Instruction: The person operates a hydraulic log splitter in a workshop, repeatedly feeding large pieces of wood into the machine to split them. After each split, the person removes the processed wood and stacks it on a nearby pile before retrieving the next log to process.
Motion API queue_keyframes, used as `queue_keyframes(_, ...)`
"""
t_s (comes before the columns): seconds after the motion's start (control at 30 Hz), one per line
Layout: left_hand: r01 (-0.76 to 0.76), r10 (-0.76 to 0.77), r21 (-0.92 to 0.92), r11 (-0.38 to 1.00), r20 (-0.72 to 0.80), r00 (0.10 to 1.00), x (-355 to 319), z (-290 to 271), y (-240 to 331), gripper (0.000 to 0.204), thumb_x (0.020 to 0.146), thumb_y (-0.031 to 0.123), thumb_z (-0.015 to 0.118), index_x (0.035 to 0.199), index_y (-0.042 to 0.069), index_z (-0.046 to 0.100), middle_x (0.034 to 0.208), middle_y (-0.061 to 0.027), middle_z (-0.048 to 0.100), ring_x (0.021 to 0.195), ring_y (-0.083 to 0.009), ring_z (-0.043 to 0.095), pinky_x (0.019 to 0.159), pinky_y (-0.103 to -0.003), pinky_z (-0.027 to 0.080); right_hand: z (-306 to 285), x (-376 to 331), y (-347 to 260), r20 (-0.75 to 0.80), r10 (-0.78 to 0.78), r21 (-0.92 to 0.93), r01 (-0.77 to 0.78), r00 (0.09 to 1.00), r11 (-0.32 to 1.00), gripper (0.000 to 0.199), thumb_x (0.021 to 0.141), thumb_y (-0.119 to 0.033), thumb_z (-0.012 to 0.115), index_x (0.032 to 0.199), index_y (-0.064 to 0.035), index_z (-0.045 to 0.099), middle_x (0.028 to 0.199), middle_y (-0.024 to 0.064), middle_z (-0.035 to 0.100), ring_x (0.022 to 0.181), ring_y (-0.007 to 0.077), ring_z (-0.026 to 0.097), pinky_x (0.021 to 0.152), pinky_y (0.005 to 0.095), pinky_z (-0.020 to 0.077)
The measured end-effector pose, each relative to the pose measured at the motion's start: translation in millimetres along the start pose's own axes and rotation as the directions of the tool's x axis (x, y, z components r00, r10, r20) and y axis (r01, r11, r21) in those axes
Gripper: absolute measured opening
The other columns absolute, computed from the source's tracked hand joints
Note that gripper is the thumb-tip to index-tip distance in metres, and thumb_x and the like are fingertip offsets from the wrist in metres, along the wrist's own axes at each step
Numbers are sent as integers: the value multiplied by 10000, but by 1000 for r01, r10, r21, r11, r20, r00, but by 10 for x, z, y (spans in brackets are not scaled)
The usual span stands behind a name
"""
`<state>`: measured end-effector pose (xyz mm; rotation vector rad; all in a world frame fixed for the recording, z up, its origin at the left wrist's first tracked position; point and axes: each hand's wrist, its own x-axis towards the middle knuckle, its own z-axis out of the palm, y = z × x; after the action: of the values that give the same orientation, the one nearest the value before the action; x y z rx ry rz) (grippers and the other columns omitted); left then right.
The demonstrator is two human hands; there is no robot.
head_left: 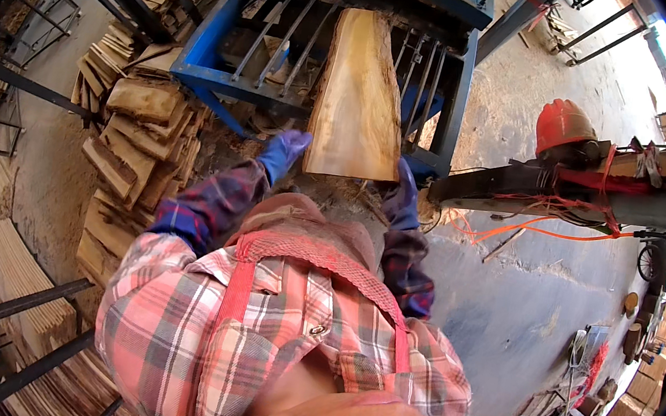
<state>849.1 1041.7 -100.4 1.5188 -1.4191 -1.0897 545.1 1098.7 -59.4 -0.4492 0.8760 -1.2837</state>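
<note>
A wide, pale wooden slab (356, 99) with bark along its edges lies lengthwise on the roller bars of a blue metal machine frame (203, 51). My left hand (283, 152), in a blue glove, is at the slab's near left corner. My right hand (403, 196), also gloved in blue, grips the near right corner. Both hands hold the near end of the slab. Checked sleeves and a red apron fill the lower part of the view.
Piles of rough offcut slabs (129, 145) lie left of the machine. Stacked thin boards (10, 268) sit at lower left behind dark metal bars. An orange hard hat (564, 124) rests on a beam with orange cords at right. Grey concrete floor (521, 298) extends right.
</note>
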Motion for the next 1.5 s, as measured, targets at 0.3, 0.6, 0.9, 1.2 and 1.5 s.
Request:
queue_keyframes(0.3, -120, -11, -436, 892, -285, 959, 544, 369, 139, 434, 899, 302, 662, 1130, -59, 591, 923, -43, 633, 829, -103, 533, 747, -274, 461, 209, 308, -203, -23, -28, -272, 21, 999, 962, 477, 845, -292, 727, 1215, -28, 581, 1044, 40, 656, 915, 155, 629, 726, 297, 525)
queue_keyframes(0.6, -32, -1, -168, 985, -192, 981, 1675, 417, 506, 600, 907, 374, 653, 1260, -96, 532, 1160, -191, 644, 1009, -224, 606, 926, -317, 463, 341, 909, -556, 485, -515, -863, 484, 707, -148, 729, 795, -255, 784, 1349, 61, 431, 1461, 258, 355, 1232, 289, 522, 1012, 354, 442)
queue_keyframes(0.9, -405, 703, 620, 672, -360, 614, 1416, 524, 834, 175, 818, 171, 639, 850, -1, 629, 805, -185, 631, 804, -358, 629, 744, -390, 516, 275, 970, -471, 435, -501, -900, 340, 748, -274, 714, 694, -351, 779, 1300, -68, 529, 1371, 220, 486, 1287, 371, 456, 1035, 441, 414)
queue_keyframes(1.2, -505, 752, 624, 596, -212, 624, 2440, 794, 969, 147, 807, 198, 619, 836, 56, 590, 911, -151, 605, 844, -351, 582, 710, -436, 482, 345, 2099, -765, 485, -458, -829, 226, 745, -511, 672, 626, -376, 796, 1202, -85, 608, 1301, 162, 564, 1216, 301, 502, 1066, 449, 328)
queue_keyframes(1.5, -18, -211, -948, 318, -89, 973, 4300, -697, 1279, 547, 882, 498, 620, 1293, 154, 511, 1149, -46, 631, 1034, -239, 615, 880, -420, 493, 597, 3163, -1289, 341, -369, -784, 45, 865, -619, 687, 711, -453, 755, 1297, -154, 559, 1362, 93, 537, 1275, 243, 461, 1086, 410, 300)
